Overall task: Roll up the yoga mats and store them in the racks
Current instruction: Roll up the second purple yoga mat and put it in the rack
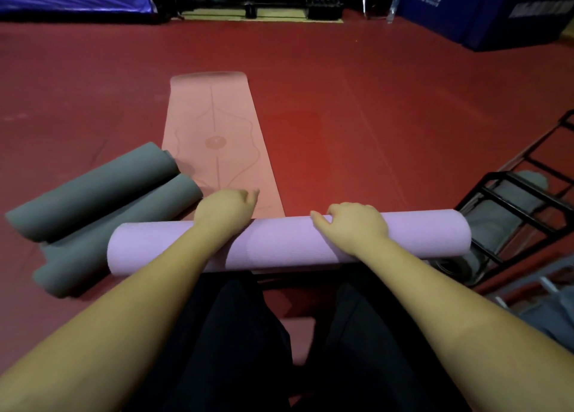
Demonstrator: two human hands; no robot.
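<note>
Lilac mat (289, 243), ribbed foam cylinder, right grip (357, 222) curled over it, left grip (226, 208) relaxed, empty.

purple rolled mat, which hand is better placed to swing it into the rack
Right, probably. The right hand curls over the purple rolled mat nearer the end beside the black rack. The left hand reaches past the far edge, away from the rack.

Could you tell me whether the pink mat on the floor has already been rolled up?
No, the pink mat lies flat and unrolled on the red floor.
</note>
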